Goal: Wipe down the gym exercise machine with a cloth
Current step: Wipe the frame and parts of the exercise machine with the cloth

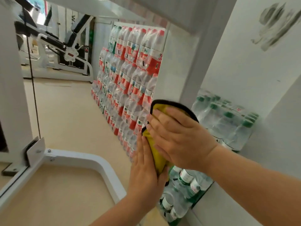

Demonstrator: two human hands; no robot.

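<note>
A yellow cloth with a black hem is wrapped around the white upright post of the gym machine. My right hand lies flat on the cloth's near face with straight fingers, pressing it against the post. My left hand presses the cloth from the post's left side, fingers straight and pointing up, thumb tucked under the cloth's lower edge. The post's lower part is hidden behind both hands.
Stacked packs of red-labelled water bottles stand behind the post. Green-capped bottle packs lie to the right along a scuffed white wall. The machine's white base tube curves over the beige floor; another machine stands at back left.
</note>
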